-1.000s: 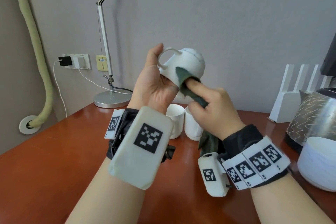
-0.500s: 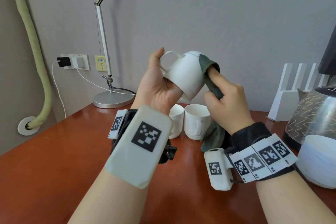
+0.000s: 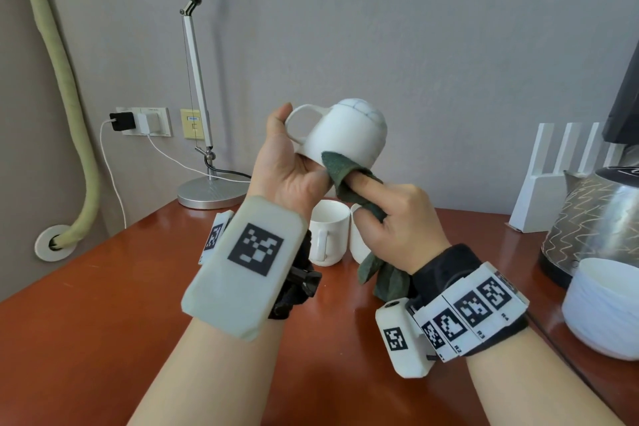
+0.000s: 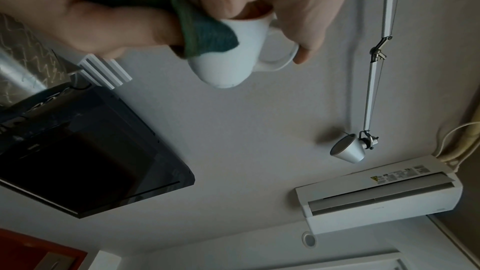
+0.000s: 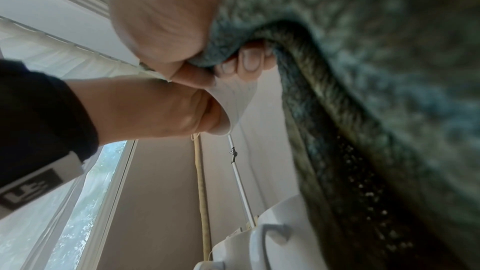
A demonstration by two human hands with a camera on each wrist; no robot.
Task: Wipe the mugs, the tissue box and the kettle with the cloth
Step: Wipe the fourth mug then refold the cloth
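Nearest, at the right edge, a stack of white bowls [image 3: 603, 308] sits on the glossy red-brown surface [image 3: 86, 339]; whether anything lies in it cannot be told. The right hand [image 3: 401, 218] pinches a dark green, nubbly cloth [image 3: 340, 171], one finger pressing it against the rim of a smooth white mug [image 3: 345, 138]. The left hand [image 3: 287, 173] holds that mug tipped bottom-up in the air, fingers [image 3: 276, 121] curled at its looped handle. Below them two more white mugs [image 3: 326, 232] stand upright and look empty. To the right stands a shiny metal kettle [image 3: 598, 218] with zigzag lines. Farther back, a round lamp base [image 3: 207, 195] rests by the wall.
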